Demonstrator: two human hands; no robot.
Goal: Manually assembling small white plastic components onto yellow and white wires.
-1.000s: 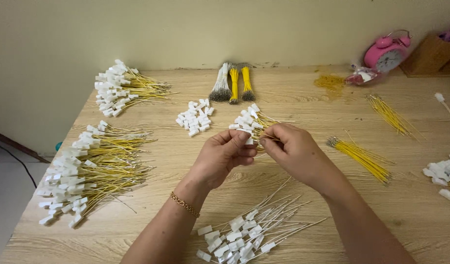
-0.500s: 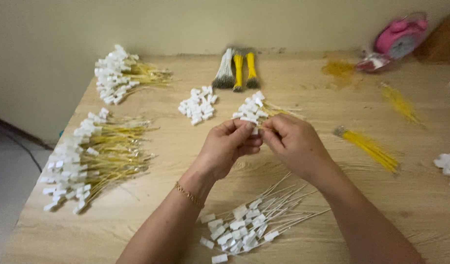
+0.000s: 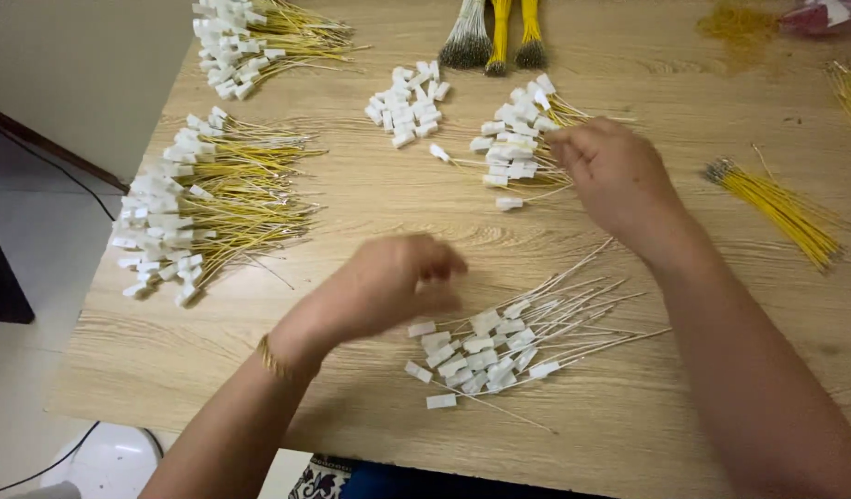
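The left hand [image 3: 389, 286] is seen blurred above the wooden tabletop [image 3: 370, 212], its fingers curled loosely inward; whether anything is pinched between them cannot be told. Just beside it, at about 4 o'clock, a bundle of pale wires with white connectors [image 3: 499, 337] is spread on the tabletop, the connector ends lying toward the hand and the wire tails fanning out toward 2 o'clock. A thin gold bracelet [image 3: 276, 360] is worn on the left wrist.

The right hand [image 3: 615, 176] is held well apart from the left, at roughly 1 o'clock from it. Its fingertips are lowered onto a pile of yellow wires with white connectors [image 3: 518, 143], which lies at about 10 o'clock from the hand and is touched at its right edge. The fingers are bent together, but a firm grip on any single wire cannot be made out.

A small heap of loose white connectors [image 3: 409, 102] is found at 9 o'clock from that pile. A large bundle of yellow connector-tipped wires [image 3: 204, 208] is laid at the left edge, and another [image 3: 250, 37] at the far left corner. Bare yellow wires [image 3: 781, 208] are placed at 3 o'clock from the right hand.
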